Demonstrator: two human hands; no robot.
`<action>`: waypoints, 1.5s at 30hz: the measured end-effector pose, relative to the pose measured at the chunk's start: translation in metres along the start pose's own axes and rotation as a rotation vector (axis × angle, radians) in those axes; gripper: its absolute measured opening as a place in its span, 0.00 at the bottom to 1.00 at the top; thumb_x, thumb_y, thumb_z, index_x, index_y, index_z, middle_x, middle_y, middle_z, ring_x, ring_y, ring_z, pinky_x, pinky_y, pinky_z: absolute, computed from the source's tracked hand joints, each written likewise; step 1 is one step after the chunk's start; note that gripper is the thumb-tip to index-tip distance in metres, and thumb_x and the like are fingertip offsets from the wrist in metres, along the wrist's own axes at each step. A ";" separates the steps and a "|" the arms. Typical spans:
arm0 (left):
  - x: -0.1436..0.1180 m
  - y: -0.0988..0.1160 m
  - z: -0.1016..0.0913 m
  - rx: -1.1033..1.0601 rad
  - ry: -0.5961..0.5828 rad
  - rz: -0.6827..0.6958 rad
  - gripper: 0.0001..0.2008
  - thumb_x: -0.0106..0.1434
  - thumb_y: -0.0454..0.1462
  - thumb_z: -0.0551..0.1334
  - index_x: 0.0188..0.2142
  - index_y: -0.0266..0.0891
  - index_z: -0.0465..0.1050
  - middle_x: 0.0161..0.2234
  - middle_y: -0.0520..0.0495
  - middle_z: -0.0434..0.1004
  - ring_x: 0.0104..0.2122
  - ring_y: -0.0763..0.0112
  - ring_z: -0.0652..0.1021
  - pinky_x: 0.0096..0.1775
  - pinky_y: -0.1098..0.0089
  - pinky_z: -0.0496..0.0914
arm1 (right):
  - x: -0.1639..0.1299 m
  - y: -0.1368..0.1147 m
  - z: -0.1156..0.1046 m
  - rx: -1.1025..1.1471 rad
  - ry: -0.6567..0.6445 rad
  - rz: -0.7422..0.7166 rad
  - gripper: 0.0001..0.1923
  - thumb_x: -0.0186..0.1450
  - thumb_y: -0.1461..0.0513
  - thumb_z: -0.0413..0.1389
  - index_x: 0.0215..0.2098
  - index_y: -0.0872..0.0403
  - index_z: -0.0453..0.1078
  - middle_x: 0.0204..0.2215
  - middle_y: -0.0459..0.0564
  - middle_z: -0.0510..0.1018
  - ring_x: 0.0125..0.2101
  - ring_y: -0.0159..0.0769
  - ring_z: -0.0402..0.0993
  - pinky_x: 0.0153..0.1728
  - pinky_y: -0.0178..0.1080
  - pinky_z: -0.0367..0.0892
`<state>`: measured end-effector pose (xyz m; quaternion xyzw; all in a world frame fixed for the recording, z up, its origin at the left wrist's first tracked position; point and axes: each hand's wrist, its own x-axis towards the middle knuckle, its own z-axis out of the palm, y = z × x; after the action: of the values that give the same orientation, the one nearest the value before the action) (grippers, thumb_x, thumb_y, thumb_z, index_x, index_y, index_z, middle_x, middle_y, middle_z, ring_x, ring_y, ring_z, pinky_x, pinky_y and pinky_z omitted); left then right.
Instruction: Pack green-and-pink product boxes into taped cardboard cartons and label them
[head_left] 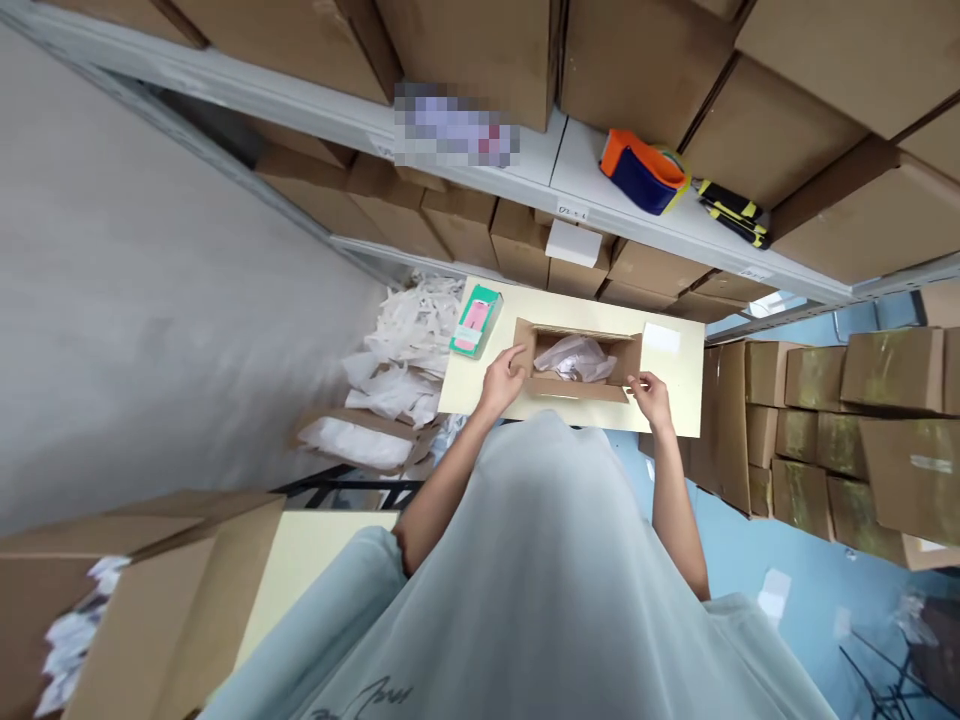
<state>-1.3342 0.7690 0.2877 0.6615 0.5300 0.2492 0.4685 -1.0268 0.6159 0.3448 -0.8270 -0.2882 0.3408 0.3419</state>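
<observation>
A small open cardboard box (577, 390) sits on a cream tabletop (682, 375), its flaps folded outward. Inside it lies a crumpled, clear plastic-wrapped item (576, 358); what the plastic covers cannot be made out. At the box's left end, my left hand (504, 382) grips the side flap between thumb and fingers. My right hand (651, 398) pinches the flap near the front right corner. To the left of the box lies a green and pink package (476, 320). A white paper sheet (661, 338) lies to its right.
Behind the table, shelves (525, 175) hold many cardboard boxes. An orange and blue tape dispenser (645, 172) and yellow-black cutters (731, 213) rest on the shelf. White paper scraps (416, 335) are heaped at left. Stacked cartons (825, 400) stand at right.
</observation>
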 end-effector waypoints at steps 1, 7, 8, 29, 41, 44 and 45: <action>0.005 -0.001 0.000 -0.048 -0.016 0.005 0.24 0.66 0.34 0.62 0.60 0.40 0.83 0.61 0.38 0.84 0.55 0.57 0.85 0.59 0.57 0.81 | -0.001 0.002 0.000 0.007 0.013 0.018 0.37 0.55 0.28 0.61 0.39 0.51 0.74 0.40 0.58 0.87 0.36 0.49 0.87 0.41 0.46 0.76; 0.036 -0.024 -0.037 0.022 0.092 -0.055 0.19 0.74 0.44 0.65 0.60 0.42 0.78 0.66 0.34 0.78 0.70 0.49 0.75 0.68 0.51 0.75 | -0.027 0.003 -0.011 -0.065 0.274 -0.008 0.40 0.60 0.29 0.60 0.46 0.54 0.80 0.48 0.67 0.88 0.47 0.54 0.86 0.51 0.54 0.80; 0.043 -0.031 -0.045 0.128 0.107 -0.134 0.25 0.71 0.44 0.68 0.64 0.40 0.75 0.68 0.31 0.75 0.72 0.46 0.72 0.72 0.48 0.70 | -0.034 0.001 -0.013 -0.077 0.305 -0.019 0.39 0.62 0.30 0.60 0.47 0.54 0.80 0.50 0.67 0.88 0.48 0.54 0.86 0.52 0.55 0.80; 0.055 -0.019 -0.113 -0.013 0.161 -0.047 0.39 0.52 0.40 0.82 0.62 0.37 0.74 0.54 0.44 0.84 0.52 0.57 0.84 0.58 0.57 0.82 | -0.088 -0.093 -0.018 -0.114 0.145 -0.090 0.27 0.70 0.40 0.63 0.51 0.53 0.82 0.48 0.60 0.89 0.49 0.51 0.87 0.53 0.54 0.82; 0.007 0.101 -0.057 0.259 -0.291 0.500 0.36 0.60 0.26 0.67 0.68 0.44 0.73 0.65 0.42 0.79 0.65 0.53 0.79 0.68 0.55 0.75 | -0.041 -0.131 -0.026 -0.600 -0.206 -0.614 0.40 0.72 0.63 0.63 0.80 0.43 0.62 0.73 0.55 0.73 0.69 0.58 0.75 0.64 0.60 0.79; 0.012 0.086 -0.026 0.321 -0.332 0.472 0.39 0.59 0.24 0.66 0.69 0.45 0.73 0.65 0.41 0.78 0.65 0.51 0.79 0.67 0.54 0.76 | -0.020 -0.096 -0.018 -0.687 -0.253 -0.534 0.36 0.70 0.64 0.64 0.76 0.49 0.67 0.71 0.59 0.75 0.64 0.60 0.79 0.60 0.58 0.81; 0.015 0.081 -0.018 0.344 -0.340 0.457 0.40 0.58 0.23 0.66 0.70 0.45 0.73 0.65 0.40 0.78 0.64 0.50 0.78 0.67 0.53 0.76 | -0.013 -0.086 -0.015 -0.703 -0.259 -0.511 0.36 0.70 0.64 0.64 0.75 0.50 0.67 0.70 0.60 0.75 0.63 0.60 0.80 0.59 0.57 0.81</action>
<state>-1.3064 0.7890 0.3644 0.8647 0.3166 0.1407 0.3638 -1.0442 0.6526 0.4228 -0.7459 -0.6216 0.2275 0.0746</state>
